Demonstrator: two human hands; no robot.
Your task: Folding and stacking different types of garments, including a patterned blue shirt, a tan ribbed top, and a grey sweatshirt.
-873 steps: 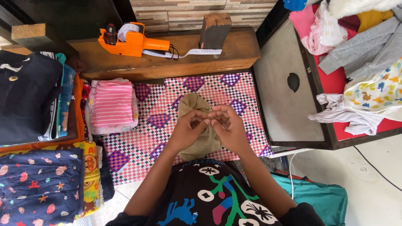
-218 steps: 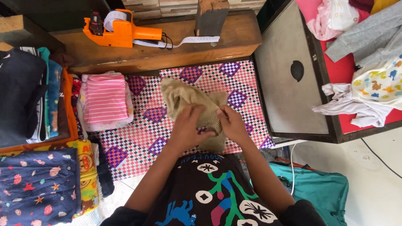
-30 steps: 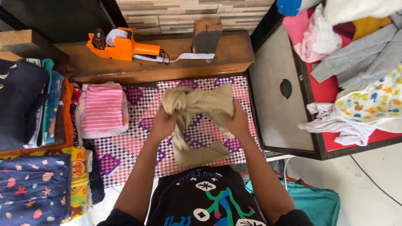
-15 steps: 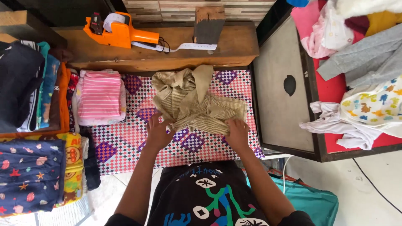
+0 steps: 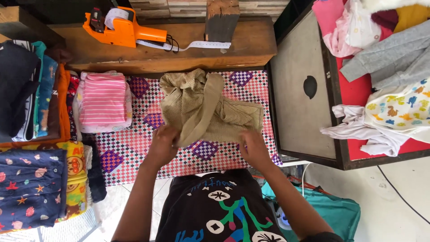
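Olive striped garment (image 5: 210,110) lowered flat onto checkered worktop (image 5: 130,157) (previously lifted). Left hand (image 5: 163,145) pinches near hem; right hand (image 5: 253,148) pinches right edge. Pink striped stack (image 5: 103,101) lies left of left hand. Spreading stage judged begun.

Both forearms are reaching forward from the torso, bare, elbows bent and angling slightly inward. Left hand (image 5: 162,144) is lying palm down, fingers curled and closing at the front edge; right hand (image 5: 253,148) is lying palm down too, fingers curled under and pinching, knuckles facing up. Hands are sitting well apart at roughly the same height, wrists fairly straight and low.
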